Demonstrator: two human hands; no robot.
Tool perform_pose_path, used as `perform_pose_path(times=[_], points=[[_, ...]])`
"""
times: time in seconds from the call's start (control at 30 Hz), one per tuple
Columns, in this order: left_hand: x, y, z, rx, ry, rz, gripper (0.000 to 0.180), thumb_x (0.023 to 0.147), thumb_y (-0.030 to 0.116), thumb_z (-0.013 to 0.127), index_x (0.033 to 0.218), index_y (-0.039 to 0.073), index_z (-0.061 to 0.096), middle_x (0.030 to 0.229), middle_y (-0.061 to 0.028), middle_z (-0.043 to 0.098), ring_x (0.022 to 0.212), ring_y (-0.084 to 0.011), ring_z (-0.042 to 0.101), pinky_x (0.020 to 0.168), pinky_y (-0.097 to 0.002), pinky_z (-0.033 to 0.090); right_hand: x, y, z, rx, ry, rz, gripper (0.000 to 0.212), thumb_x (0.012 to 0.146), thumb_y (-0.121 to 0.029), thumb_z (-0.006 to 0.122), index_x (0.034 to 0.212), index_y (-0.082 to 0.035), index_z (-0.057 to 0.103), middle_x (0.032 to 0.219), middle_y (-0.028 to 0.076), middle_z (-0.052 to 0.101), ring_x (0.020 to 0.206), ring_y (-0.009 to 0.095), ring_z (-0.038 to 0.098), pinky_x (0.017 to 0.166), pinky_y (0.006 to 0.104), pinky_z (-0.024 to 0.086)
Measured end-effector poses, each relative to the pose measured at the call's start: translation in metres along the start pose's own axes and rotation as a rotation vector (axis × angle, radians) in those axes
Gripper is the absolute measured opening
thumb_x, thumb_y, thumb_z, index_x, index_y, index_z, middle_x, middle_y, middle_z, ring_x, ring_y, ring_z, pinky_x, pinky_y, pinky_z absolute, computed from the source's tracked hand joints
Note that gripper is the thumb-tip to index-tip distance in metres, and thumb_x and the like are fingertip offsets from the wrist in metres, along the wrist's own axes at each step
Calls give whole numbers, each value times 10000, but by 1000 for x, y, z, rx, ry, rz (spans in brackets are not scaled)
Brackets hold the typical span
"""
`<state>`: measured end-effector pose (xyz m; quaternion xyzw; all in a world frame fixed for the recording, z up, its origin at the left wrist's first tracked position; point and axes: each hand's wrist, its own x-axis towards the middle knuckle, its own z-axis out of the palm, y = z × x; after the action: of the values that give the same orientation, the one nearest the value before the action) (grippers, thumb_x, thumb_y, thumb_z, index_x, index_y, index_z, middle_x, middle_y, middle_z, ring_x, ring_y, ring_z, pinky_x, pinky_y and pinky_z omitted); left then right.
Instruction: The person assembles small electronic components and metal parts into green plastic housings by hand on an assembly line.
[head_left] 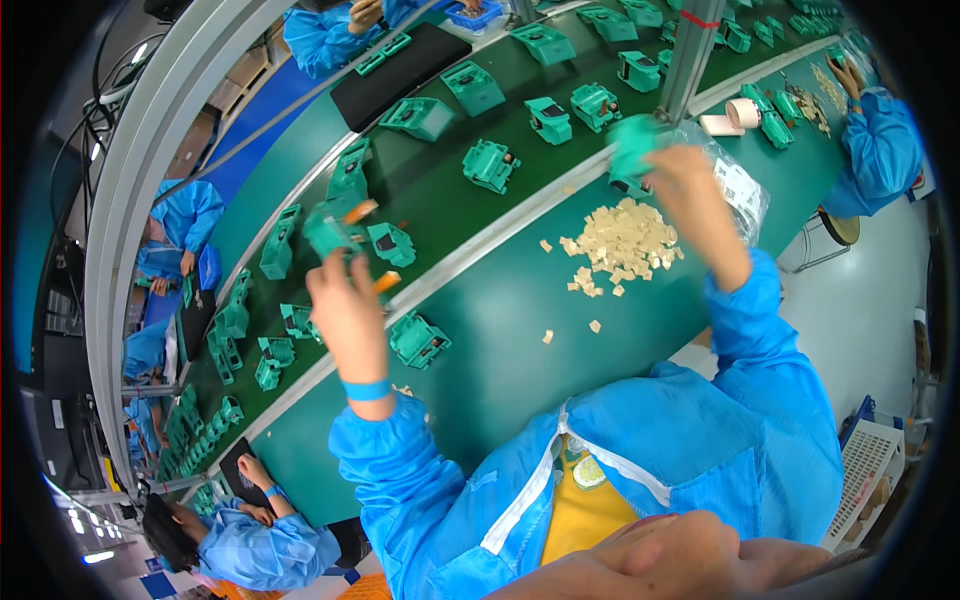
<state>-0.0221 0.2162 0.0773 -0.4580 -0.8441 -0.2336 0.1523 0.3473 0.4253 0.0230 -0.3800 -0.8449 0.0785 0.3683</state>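
My left hand (345, 300), with a blue band at its wrist, reaches over the belt and is closed on a green plastic housing (328, 230). Orange strips (386, 282) show beside those fingers; what they belong to is unclear. Motion smears my right hand (688, 182), which pinches a green plastic part (632, 145) above the belt's near rail. Partly hidden below that part is another green piece (628, 185). Small beige square pieces (622, 240) lie heaped on the green table, left of my right forearm. Nearer my left forearm, a green housing (419, 341) rests on the table.
Beyond the metal rail (500, 232), the belt (440, 215) carries several green housings. A metal post (690, 60) stands near my right hand, beside a clear plastic bag (742, 190) and tape rolls (742, 113). Co-workers in blue sit on both sides and across.
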Motion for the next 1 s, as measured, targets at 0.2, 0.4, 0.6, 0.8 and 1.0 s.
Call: perform_pose_path(times=[0.2,0.4,0.6,0.8,1.0], points=[[-83,135,5,-231,-522,412,229,932,139,672,1150,81,632,1004,-183,595,735,-390,669,606,-464,567,-36,221,-58,-376,-46,326,299,836,-81,728,1134,-62,736,1051,216,689,1001,422,621,901,503,492],[-153,225,71,-295,-595,708,274,839,105,658,1094,37,581,1015,-191,562,764,-316,695,624,-405,603,-45,150,-48,-141,83,265,468,926,-205,728,1347,-42,607,1299,179,641,1205,346,599,1020,424,470],[-172,299,154,-351,-294,842,263,797,133,631,1029,12,631,999,-151,583,908,-287,657,644,-344,577,-138,93,-18,578,164,627,411,1066,-233,576,1384,27,561,1379,160,604,1263,231,562,1074,346,427],[-163,315,151,-584,-211,831,530,864,200,661,1353,38,534,1271,-211,574,1063,-350,629,919,-459,531,-175,128,1,-8,304,445,572,1069,-360,547,1421,87,489,1398,276,543,1265,401,531,1100,453,392],[-118,191,78,-638,-182,492,618,793,203,805,1334,37,556,1454,-256,447,1325,-446,460,1092,-547,403,-148,135,-10,-278,360,375,523,1037,-340,597,1286,120,579,1277,303,607,1205,443,563,1039,499,431]])
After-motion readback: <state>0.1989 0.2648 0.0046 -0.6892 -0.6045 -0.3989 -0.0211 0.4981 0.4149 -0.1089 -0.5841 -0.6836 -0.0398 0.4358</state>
